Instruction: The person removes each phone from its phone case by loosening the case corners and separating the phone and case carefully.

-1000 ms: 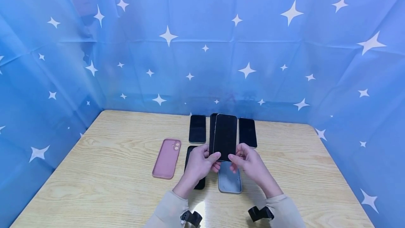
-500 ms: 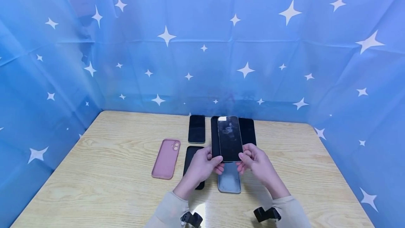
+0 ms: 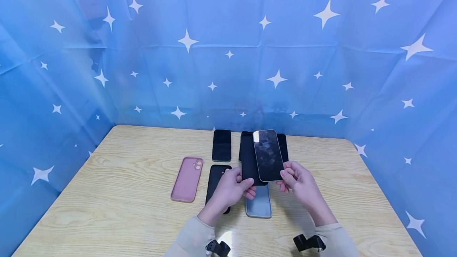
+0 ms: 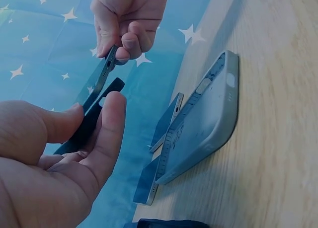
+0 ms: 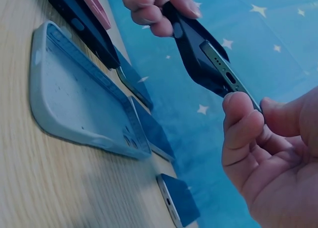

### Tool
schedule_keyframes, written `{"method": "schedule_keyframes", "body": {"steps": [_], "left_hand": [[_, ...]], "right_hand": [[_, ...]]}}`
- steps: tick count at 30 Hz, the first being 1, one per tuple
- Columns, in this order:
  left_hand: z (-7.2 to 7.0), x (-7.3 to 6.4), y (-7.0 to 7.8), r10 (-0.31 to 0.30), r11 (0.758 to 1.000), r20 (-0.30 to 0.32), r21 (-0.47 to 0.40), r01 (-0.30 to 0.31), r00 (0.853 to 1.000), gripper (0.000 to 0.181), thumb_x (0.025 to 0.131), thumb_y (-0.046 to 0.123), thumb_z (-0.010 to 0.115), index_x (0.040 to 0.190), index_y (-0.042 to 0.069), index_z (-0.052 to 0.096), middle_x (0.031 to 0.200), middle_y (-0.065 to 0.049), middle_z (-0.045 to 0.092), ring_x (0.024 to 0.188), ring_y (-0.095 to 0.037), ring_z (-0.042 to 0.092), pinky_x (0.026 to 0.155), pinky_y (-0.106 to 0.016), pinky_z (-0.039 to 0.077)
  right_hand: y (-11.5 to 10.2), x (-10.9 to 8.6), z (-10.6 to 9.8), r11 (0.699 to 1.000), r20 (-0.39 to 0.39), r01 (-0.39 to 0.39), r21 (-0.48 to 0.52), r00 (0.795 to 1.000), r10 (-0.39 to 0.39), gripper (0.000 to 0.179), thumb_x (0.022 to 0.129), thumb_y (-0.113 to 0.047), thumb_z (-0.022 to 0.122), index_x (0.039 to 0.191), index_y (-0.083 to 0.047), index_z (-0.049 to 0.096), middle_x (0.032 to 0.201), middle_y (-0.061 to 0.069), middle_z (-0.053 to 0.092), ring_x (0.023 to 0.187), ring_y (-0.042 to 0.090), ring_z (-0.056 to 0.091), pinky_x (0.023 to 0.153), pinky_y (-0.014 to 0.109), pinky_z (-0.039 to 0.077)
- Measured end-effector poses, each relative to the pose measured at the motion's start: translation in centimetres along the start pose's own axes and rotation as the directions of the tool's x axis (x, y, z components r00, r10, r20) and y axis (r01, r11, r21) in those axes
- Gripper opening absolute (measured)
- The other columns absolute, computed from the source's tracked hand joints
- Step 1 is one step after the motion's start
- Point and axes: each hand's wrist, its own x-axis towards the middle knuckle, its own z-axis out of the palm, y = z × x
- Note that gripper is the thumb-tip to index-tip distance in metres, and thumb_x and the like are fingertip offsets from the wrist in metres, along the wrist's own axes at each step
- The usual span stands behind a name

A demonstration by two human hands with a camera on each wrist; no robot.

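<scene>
In the head view, my left hand (image 3: 232, 187) pinches the lower left corner of a black phone case (image 3: 248, 162) between thumb and fingers. My right hand (image 3: 302, 183) grips a phone (image 3: 268, 156) by its lower right corner, dark screen toward me and a bright reflection at its top left. The phone overlaps the case's right part and leans to the left at its top. From the right wrist, the phone's bottom edge with its charging port (image 5: 231, 77) faces the camera, and the case's hollow side shows behind it.
A blue-grey case (image 3: 258, 205) lies below the hands, a black case (image 3: 215, 175) partly under my left forearm, and a pink case (image 3: 187, 179) further left. Along the back lie phones: one at left (image 3: 221, 146), one at right (image 3: 283, 144), another mostly hidden behind the held case.
The phone, earlier lying over the black case with both hands at its lower corners, has shifted right and tilted with my right hand. More of the case shows; my left hand keeps hold of it.
</scene>
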Motion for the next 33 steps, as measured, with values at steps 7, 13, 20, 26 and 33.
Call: {"method": "schedule_keyframes", "body": {"steps": [7, 13, 20, 26, 33], "left_hand": [[0.4, -0.2, -0.3, -0.013, 1.0, 0.008, -0.021, 0.013, 1.0, 0.008, 0.101, 0.0, 0.062, 0.106, -0.007, 0.06, 0.082, -0.024, 0.074, 0.073, -0.039, 0.076, 0.066, -0.037, 0.066], [0.8, -0.2, -0.6, -0.018, 1.0, 0.019, -0.025, 0.019, 1.0, 0.008, 0.102, 0.001, 0.062, 0.103, -0.007, 0.06, 0.083, -0.025, 0.074, 0.075, -0.041, 0.076, 0.066, -0.036, 0.066], [1.3, -0.3, -0.6, -0.03, 0.999, 0.029, -0.025, 0.031, 0.999, 0.008, 0.102, 0.001, 0.062, 0.1, -0.006, 0.06, 0.082, -0.026, 0.074, 0.075, -0.043, 0.075, 0.065, -0.036, 0.066], [1.7, -0.3, -0.7, -0.032, 0.999, 0.04, -0.018, 0.033, 0.999, 0.007, 0.101, 0.0, 0.062, 0.097, -0.004, 0.059, 0.081, -0.025, 0.074, 0.071, -0.038, 0.076, 0.063, -0.035, 0.066], [2.1, -0.4, -0.8, -0.048, 0.999, 0.057, -0.007, 0.048, 0.997, 0.007, 0.101, 0.0, 0.062, 0.096, -0.004, 0.061, 0.078, -0.022, 0.074, 0.069, -0.033, 0.076, 0.063, -0.033, 0.065]], "right_hand": [[0.2, 0.0, -0.9, 1.0, -0.027, 0.01, -0.009, 1.0, -0.01, 0.02, 0.108, 0.0, 0.046, 0.123, 0.013, 0.048, 0.079, 0.012, 0.066, 0.063, 0.011, 0.063, 0.055, 0.024, 0.054], [0.2, 0.0, -1.5, 1.0, -0.046, 0.004, 0.001, 0.999, -0.004, 0.019, 0.109, 0.0, 0.045, 0.122, 0.013, 0.047, 0.078, 0.01, 0.068, 0.062, 0.012, 0.063, 0.054, 0.026, 0.055], [0.2, 0.1, -2.4, 0.999, -0.061, -0.043, -0.011, 0.997, 0.042, 0.026, 0.11, -0.001, 0.044, 0.13, 0.014, 0.043, 0.081, 0.007, 0.067, 0.064, 0.01, 0.063, 0.056, 0.025, 0.055], [0.4, 0.2, -3.1, 0.998, -0.084, -0.054, -0.025, 0.995, 0.052, 0.024, 0.11, -0.001, 0.043, 0.128, 0.014, 0.044, 0.079, 0.005, 0.067, 0.064, 0.011, 0.064, 0.056, 0.025, 0.055], [0.9, 0.5, -4.0, 0.997, -0.111, -0.069, -0.025, 0.992, 0.066, 0.023, 0.11, -0.004, 0.044, 0.124, 0.014, 0.046, 0.08, 0.007, 0.069, 0.062, 0.009, 0.062, 0.055, 0.025, 0.055]]}}
